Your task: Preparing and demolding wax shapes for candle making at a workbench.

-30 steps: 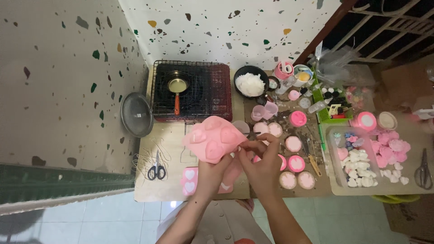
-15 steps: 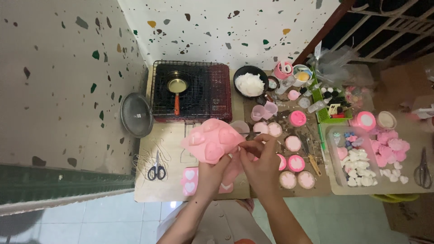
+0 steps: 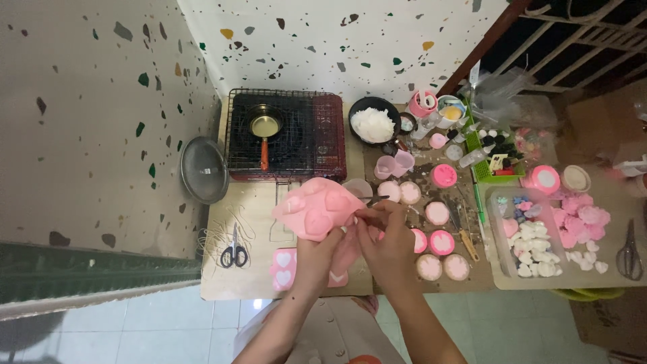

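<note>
Pink silicone mould (image 3: 315,209), with heart-shaped cavities bulging outward, is held above the worktop (image 3: 229,276) near its front edge. The left hand (image 3: 317,259) grips the mould from below, fingers closed on its lower edge, which keeps the flexible sheet tilted toward the person. The right hand (image 3: 387,243) is closed narrowly, fingertips pinched at the mould's right edge, apparently on a small piece there; what is pinched is too small to identify.

Directly beneath the hands, a second pink mould (image 3: 284,268) lies flat on the worktop with white hearts in its cavities. Black-handled scissors (image 3: 234,253) rest to the left, beside a loose coil of pale string (image 3: 214,237). Behind, a small pan (image 3: 264,128) sits on a wire grill (image 3: 286,133), well apart from the moulds. A black bowl (image 3: 374,121) of white flakes stands just right of the grill. Round pink pots (image 3: 439,232) cluster to the right of the right hand, and a clear tray (image 3: 502,266) of pink and white shaped pieces sits further right.
</note>
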